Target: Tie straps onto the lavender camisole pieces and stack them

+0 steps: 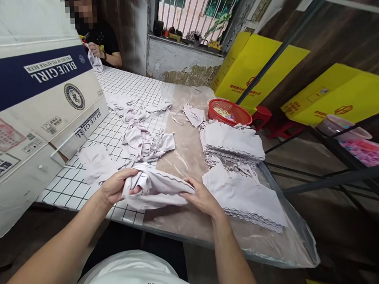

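Observation:
A pale lilac piece of fabric (158, 184) with a scalloped edge is stretched between my two hands over the front of the table. My left hand (118, 187) grips its left end, with a fingertip poking through a fold. At the other end, my right hand (202, 197) pinches the cloth between thumb and fingers. Just beyond lies a loose heap of similar fabric pieces (144, 142), and a flatter piece (96, 162) rests left of it. To the right are two neat stacks, a nearer stack (244, 196) and a farther stack (232, 141), both with wavy edges.
A large white and blue carton (41, 91) stands at the left. A red basket (229, 111) with small pale items sits behind the stacks. Across the table (182, 228), a person (104, 44) holds similar cloth. Yellow boxes (262, 69) and a dark metal rack (339, 178) stand at the right.

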A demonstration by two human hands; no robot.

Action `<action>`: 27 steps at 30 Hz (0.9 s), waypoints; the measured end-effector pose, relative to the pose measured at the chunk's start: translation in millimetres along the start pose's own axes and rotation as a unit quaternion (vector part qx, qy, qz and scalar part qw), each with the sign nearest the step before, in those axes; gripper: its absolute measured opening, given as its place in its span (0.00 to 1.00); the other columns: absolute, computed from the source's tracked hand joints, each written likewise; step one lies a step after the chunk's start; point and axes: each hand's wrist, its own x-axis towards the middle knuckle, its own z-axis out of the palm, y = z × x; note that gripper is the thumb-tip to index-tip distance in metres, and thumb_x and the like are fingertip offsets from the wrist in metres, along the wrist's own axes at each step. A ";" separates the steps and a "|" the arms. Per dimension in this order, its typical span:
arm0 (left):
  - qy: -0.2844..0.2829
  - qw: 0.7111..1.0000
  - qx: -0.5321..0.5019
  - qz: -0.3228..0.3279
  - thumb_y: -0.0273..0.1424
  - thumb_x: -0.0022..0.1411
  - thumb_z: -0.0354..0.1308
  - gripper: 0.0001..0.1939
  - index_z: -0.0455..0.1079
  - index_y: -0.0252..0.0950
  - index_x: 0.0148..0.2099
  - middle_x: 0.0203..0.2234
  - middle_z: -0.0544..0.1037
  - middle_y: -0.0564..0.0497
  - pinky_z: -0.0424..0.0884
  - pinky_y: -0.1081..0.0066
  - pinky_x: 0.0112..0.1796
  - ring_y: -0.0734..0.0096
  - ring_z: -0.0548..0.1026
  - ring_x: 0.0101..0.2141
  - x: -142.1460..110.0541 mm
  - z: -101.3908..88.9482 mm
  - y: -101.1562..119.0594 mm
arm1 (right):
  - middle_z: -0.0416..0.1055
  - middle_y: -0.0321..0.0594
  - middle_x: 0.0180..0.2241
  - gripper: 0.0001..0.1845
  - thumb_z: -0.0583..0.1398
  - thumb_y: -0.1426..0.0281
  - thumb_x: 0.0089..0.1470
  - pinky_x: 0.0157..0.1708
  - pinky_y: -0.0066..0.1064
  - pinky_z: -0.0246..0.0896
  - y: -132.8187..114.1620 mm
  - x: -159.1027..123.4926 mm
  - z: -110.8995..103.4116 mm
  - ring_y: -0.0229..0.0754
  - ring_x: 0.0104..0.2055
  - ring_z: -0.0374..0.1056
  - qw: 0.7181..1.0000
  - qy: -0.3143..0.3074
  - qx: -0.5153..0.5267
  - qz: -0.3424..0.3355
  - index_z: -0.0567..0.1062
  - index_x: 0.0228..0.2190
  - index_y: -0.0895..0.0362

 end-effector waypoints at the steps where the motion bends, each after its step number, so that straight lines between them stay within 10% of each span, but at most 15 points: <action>1: -0.072 0.997 0.019 -0.027 0.37 0.59 0.61 0.14 0.74 0.29 0.29 0.12 0.72 0.48 0.58 0.80 0.12 0.75 0.66 0.11 -6.4 4.0 1.7 | 0.74 0.36 0.33 0.10 0.63 0.69 0.44 0.39 0.31 0.62 4.7 3.6 -3.0 0.42 0.37 0.68 0.999 0.034 -0.039 -0.004 0.76 0.34 0.55; 3: -0.251 0.954 0.109 -0.123 0.45 0.60 0.61 0.22 0.74 0.31 0.25 0.09 0.71 0.47 0.53 0.80 0.09 0.74 0.65 0.09 -17.5 13.0 2.5 | 0.73 0.35 0.28 0.06 0.61 0.69 0.44 0.37 0.32 0.63 11.1 12.4 -7.8 0.42 0.33 0.67 0.992 0.117 -0.038 0.002 0.75 0.29 0.55; 5: -0.409 0.851 0.223 -0.243 0.48 0.60 0.60 0.23 0.76 0.33 0.26 0.15 0.77 0.44 0.60 0.77 0.12 0.70 0.71 0.13 -24.2 22.4 0.3 | 0.71 0.34 0.24 0.06 0.62 0.66 0.42 0.33 0.31 0.64 10.6 20.5 -11.6 0.40 0.29 0.66 0.982 0.178 0.060 0.013 0.75 0.27 0.55; 8: -0.462 0.733 0.422 -0.267 0.44 0.58 0.64 0.14 0.80 0.38 0.35 0.26 0.82 0.47 0.72 0.73 0.23 0.66 0.78 0.24 -23.7 32.4 -4.8 | 0.73 0.32 0.24 0.13 0.67 0.62 0.40 0.32 0.31 0.66 -6.8 22.0 -16.7 0.39 0.27 0.68 0.945 0.210 0.251 -0.006 0.76 0.29 0.54; 12: -0.290 0.757 0.583 -0.050 0.43 0.52 0.67 0.12 0.80 0.41 0.33 0.28 0.82 0.49 0.74 0.71 0.33 0.63 0.79 0.29 -8.3 30.8 2.9 | 0.72 0.31 0.22 0.16 0.66 0.53 0.44 0.28 0.31 0.65 -49.6 -2.8 -28.8 0.39 0.24 0.67 0.935 0.191 0.284 -0.098 0.75 0.27 0.52; 16: -0.158 0.791 0.588 0.063 0.46 0.52 0.67 0.14 0.80 0.42 0.33 0.31 0.83 0.45 0.74 0.67 0.38 0.57 0.80 0.32 6.2 17.6 31.2 | 0.71 0.35 0.19 0.11 0.64 0.63 0.47 0.25 0.30 0.58 -83.3 -23.9 -44.2 0.40 0.23 0.67 0.988 -0.110 -0.035 -0.104 0.74 0.19 0.53; 20: -0.105 0.856 0.501 0.072 0.42 0.44 0.72 0.13 0.78 0.40 0.27 0.26 0.81 0.45 0.74 0.66 0.35 0.55 0.79 0.32 8.1 -2.2 52.8 | 0.70 0.35 0.18 0.11 0.62 0.74 0.44 0.26 0.29 0.54 -83.3 -17.1 -53.7 0.38 0.21 0.63 0.940 -0.138 -0.305 -0.064 0.70 0.15 0.53; 24: -0.066 0.894 0.441 0.036 0.44 0.48 0.69 0.15 0.75 0.39 0.24 0.21 0.76 0.49 0.71 0.69 0.27 0.64 0.73 0.24 12.4 -20.2 59.4 | 0.69 0.34 0.17 0.14 0.66 0.64 0.47 0.24 0.28 0.56 -59.0 -7.7 -56.1 0.37 0.20 0.63 0.959 -0.240 -0.149 0.004 0.73 0.16 0.55; 27: 0.125 0.878 0.445 0.125 0.45 0.49 0.68 0.16 0.76 0.37 0.30 0.25 0.77 0.49 0.70 0.71 0.27 0.67 0.72 0.26 17.1 -18.9 51.4 | 0.75 0.36 0.23 0.18 0.67 0.54 0.47 0.25 0.28 0.61 -39.3 -4.5 -39.3 0.38 0.24 0.67 0.974 -0.195 0.103 0.054 0.78 0.25 0.57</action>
